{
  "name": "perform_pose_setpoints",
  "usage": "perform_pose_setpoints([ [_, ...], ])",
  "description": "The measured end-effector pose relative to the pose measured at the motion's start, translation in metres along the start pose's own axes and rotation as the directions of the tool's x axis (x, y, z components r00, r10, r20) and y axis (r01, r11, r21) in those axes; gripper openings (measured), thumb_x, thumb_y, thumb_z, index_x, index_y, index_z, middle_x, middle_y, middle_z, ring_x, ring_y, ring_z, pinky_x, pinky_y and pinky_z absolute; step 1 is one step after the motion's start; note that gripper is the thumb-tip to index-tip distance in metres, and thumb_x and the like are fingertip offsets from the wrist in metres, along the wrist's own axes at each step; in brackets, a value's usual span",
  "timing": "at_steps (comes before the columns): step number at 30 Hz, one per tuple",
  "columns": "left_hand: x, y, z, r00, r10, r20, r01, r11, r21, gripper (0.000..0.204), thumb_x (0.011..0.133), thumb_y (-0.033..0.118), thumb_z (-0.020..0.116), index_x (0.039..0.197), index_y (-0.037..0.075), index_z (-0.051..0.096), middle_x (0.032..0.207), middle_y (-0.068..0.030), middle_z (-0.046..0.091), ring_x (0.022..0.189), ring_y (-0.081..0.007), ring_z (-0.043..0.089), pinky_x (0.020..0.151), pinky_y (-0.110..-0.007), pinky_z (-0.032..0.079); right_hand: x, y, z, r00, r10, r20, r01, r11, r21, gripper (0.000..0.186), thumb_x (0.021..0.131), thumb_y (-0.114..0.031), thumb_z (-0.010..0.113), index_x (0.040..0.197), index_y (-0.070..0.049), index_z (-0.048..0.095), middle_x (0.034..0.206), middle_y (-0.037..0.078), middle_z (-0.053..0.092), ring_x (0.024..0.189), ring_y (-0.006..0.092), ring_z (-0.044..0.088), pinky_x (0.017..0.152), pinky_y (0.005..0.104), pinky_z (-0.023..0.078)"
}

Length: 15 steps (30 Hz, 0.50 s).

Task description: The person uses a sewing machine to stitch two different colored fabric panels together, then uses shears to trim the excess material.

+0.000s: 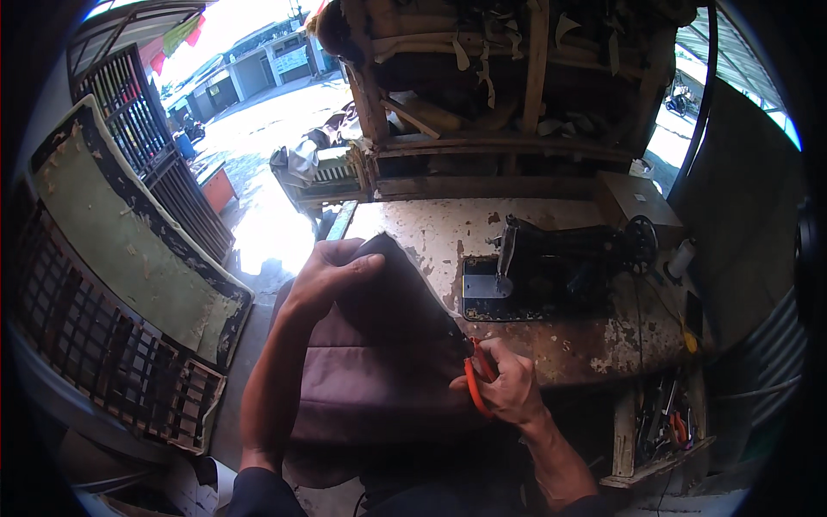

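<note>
A dark brownish-purple piece of fabric (370,370) hangs over my lap in front of the table, with a seam line across it. My left hand (330,274) pinches its upper corner between thumb and fingers, holding it raised. At the fabric's right edge, my right hand (514,385) grips orange-handled scissors (475,389). Their dark blades point up and left along that edge; how far apart they are I cannot tell. Just beyond, on the worn table (413,220), stands a black sewing machine (577,258) with a handwheel at its right.
A thread cone (680,258) and a cardboard box (637,207) sit at the table's right. Below, an open drawer (659,431) holds tools. A wooden frame with scraps (517,146) rises behind. A padded panel (138,233) leans at left.
</note>
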<state>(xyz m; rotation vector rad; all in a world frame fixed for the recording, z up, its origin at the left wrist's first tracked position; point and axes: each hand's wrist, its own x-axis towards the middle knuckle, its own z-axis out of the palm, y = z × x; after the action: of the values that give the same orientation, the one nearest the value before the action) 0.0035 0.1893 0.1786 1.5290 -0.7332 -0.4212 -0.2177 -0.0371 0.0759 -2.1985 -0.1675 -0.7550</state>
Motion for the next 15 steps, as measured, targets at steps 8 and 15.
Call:
perform_pose_setpoints([
  [8,-0.006,0.000,0.004,0.996,-0.031,0.081,0.030,0.999,0.023,0.038,0.093,0.034,0.082,0.109,0.000,0.077,0.095,-0.0020,0.074,0.089,-0.0105,0.067,0.082,-0.027,0.053,-0.003,0.005,-0.003,1.000,-0.018,0.002,0.018,0.999,0.047,0.053,0.076,-0.035,0.097,0.103,-0.002,0.064,0.072,0.004,0.057,0.059,0.0174,0.061,0.056,0.0348,0.053],
  [15,-0.010,-0.009,0.008,0.991,-0.065,0.114,0.058,0.997,0.060,0.040,0.092,0.035,0.083,0.109,0.000,0.077,0.094,-0.0034,0.075,0.089,-0.0112,0.068,0.082,-0.028,0.053,0.012,-0.008,-0.003,0.999,0.035,-0.035,-0.029,0.988,0.153,0.050,0.077,-0.033,0.096,0.104,-0.003,0.067,0.071,0.003,0.057,0.058,0.0154,0.060,0.056,0.0333,0.053],
])
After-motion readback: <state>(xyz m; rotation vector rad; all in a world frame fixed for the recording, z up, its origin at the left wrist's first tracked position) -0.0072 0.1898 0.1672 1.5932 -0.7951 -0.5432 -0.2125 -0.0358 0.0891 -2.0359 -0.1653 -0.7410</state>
